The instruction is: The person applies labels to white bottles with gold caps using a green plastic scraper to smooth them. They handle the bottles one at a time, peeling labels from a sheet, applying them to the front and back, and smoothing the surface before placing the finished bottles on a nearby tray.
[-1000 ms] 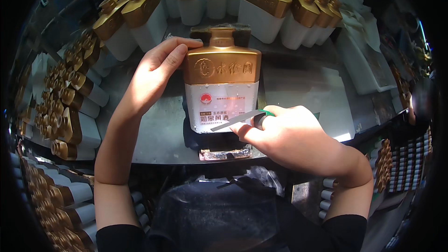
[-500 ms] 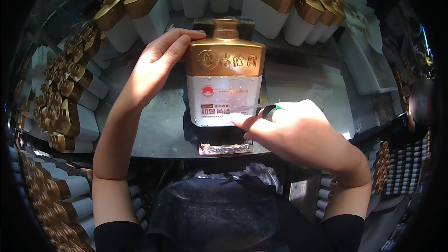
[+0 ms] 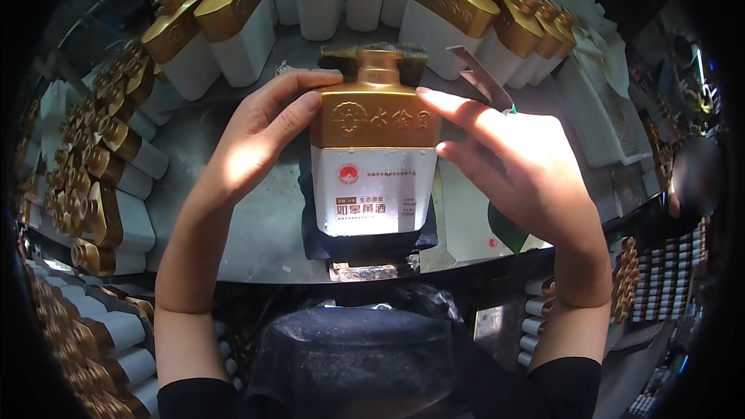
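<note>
A flat bottle (image 3: 375,171), gold on its upper part and white below with a red-and-brown printed label, rests face up on a dark support at the table's near edge. My left hand (image 3: 268,128) grips its upper left corner, thumb on the gold front edge and fingers around the far side. My right hand (image 3: 520,163) touches the gold right shoulder with its fingertip, thumb beside the edge. Held in that hand is a tool with a flat metal blade (image 3: 485,81) pointing up and a green end below the palm. Its exact kind is hard to tell.
Several gold-and-white bottles (image 3: 462,12) stand along the table's far side, and more are stacked at the left (image 3: 128,151). A white sheet (image 3: 473,217) lies right of the work spot. Rows of bottles (image 3: 671,271) stand low at the right.
My right hand has moved up from the label's lower right to the gold shoulder, its blade now pointing up and away. My left hand stays on the upper left corner.
</note>
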### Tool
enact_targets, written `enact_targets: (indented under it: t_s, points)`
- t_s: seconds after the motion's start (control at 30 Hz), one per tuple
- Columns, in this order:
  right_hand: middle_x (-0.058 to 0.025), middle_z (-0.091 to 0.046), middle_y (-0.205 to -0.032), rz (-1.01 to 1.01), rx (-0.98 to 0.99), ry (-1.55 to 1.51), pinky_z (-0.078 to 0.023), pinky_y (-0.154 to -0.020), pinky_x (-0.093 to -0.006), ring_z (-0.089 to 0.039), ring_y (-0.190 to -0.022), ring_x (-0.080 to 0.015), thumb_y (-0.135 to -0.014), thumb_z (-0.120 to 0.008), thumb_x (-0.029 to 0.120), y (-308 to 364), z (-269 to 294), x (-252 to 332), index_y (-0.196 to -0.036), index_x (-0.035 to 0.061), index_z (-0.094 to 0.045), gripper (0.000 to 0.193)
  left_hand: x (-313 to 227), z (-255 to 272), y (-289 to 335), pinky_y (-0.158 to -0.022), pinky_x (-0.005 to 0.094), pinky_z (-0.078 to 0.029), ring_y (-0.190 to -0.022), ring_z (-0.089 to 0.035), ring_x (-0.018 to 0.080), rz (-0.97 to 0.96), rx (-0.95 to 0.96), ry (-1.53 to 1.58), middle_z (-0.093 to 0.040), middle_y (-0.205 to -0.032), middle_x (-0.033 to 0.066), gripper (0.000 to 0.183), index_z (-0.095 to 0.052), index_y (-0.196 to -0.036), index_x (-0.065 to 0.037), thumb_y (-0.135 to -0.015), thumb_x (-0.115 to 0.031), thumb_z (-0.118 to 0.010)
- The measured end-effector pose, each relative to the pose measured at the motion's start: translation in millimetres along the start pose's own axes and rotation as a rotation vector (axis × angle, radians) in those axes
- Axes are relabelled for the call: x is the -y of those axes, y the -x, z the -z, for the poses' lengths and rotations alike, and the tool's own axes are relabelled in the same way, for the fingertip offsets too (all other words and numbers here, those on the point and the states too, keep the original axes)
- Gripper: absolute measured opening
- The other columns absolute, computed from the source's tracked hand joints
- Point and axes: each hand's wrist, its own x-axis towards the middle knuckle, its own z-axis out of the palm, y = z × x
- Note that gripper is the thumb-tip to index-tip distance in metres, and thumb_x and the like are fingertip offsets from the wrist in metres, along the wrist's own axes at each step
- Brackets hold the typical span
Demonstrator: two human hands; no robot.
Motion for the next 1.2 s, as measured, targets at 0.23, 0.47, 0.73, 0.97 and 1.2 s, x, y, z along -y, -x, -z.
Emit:
enact_targets:
  t_s: [0.23,0.47,0.73,0.97,1.2]
  points:
    - [-0.0106,-0.070,-0.083,-0.060,0.000,-0.125,-0.054,-0.066,-0.0313,-0.069,-0.072,-0.0238,-0.090,-0.063,0.013,-19,0,-22,-0.100,0.0040,-0.068,0.015,5,0,-5,-0.088,0.0266,-0.046,-0.100,-0.058,0.0121,0.042,-0.006,-0.016,-0.063,-0.112,0.0055,0.043,-0.058,-0.126,-0.002,-0.097,-0.033,-0.053]
    - [-0.0090,-0.067,-0.080,-0.254,0.039,-0.389,-0.051,-0.065,-0.0282,-0.059,-0.066,-0.0126,-0.093,-0.061,0.015,-46,2,-45,-0.106,0.0023,-0.068,0.020,6,2,-7,-0.091,0.0269,-0.045,-0.103,-0.058,0.0123,0.104,0.024,0.003,-0.062,-0.114,0.0069,0.043,-0.056,-0.128,-0.001,-0.099,-0.032,-0.051]
    - [-0.0074,-0.063,-0.074,-0.349,0.101,-0.415,-0.049,-0.062,-0.0276,-0.058,-0.063,-0.0119,-0.094,-0.059,0.017,-42,3,-54,-0.104,-0.0004,-0.068,0.023,12,-1,-7,-0.096,0.0280,-0.043,-0.107,-0.058,0.0140,0.157,0.023,0.119,-0.061,-0.117,0.0083,0.045,-0.052,-0.132,-0.001,-0.101,-0.033,-0.047]
    - [-0.0039,-0.066,-0.083,-0.309,0.006,-0.582,-0.051,-0.067,-0.0264,-0.058,-0.069,-0.0091,-0.093,-0.061,0.013,-24,13,-37,-0.105,0.0036,-0.068,0.016,-24,-11,23,-0.102,0.0323,-0.039,-0.118,-0.053,0.0194,0.029,-0.033,-0.019,-0.057,-0.126,0.0114,0.047,-0.054,-0.130,0.000,-0.096,-0.032,-0.053]
    - [-0.0038,-0.068,-0.105,-0.120,0.053,-0.455,-0.050,-0.074,-0.0226,-0.058,-0.080,-0.0087,-0.093,-0.063,0.013,-15,5,-34,-0.108,0.0023,-0.069,0.019,-39,-20,44,-0.104,0.0343,-0.038,-0.119,-0.053,0.0195,-0.029,-0.085,-0.004,-0.057,-0.127,0.0112,0.043,-0.055,-0.128,0.002,-0.091,-0.021,-0.059]
